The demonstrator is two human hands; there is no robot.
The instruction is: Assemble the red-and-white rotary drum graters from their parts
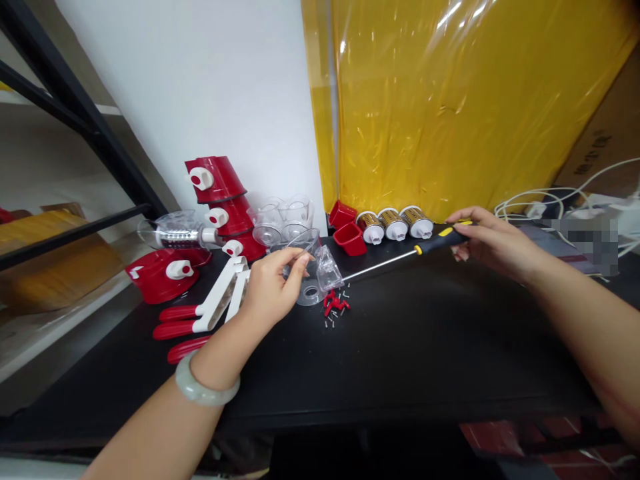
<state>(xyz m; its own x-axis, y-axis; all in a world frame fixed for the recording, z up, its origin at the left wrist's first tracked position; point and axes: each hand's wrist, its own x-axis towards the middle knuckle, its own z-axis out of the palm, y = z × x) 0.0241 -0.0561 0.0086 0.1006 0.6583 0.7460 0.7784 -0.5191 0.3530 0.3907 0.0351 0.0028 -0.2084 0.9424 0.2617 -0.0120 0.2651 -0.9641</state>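
Observation:
My right hand [480, 240] grips a screwdriver [440, 240] by its black and yellow handle. The long metal shaft slants down to the left, and its tip meets or nearly meets a clear plastic housing [330, 270]. Closed around the upper left of that housing is my left hand [280, 280], its fingers partly hiding the plastic. Just under the housing, small red plastic pieces [336, 303] and several loose screws [333, 323] lie on the black table [400, 360].
Red grater bases [220, 180] are stacked at the back left, near clear housings [285, 217]. White cranks with red handles [175, 330] lie by my left forearm. Red pushers [350, 239] and metal grater drums [395, 223] line the back. White cables [550, 200] tangle at right.

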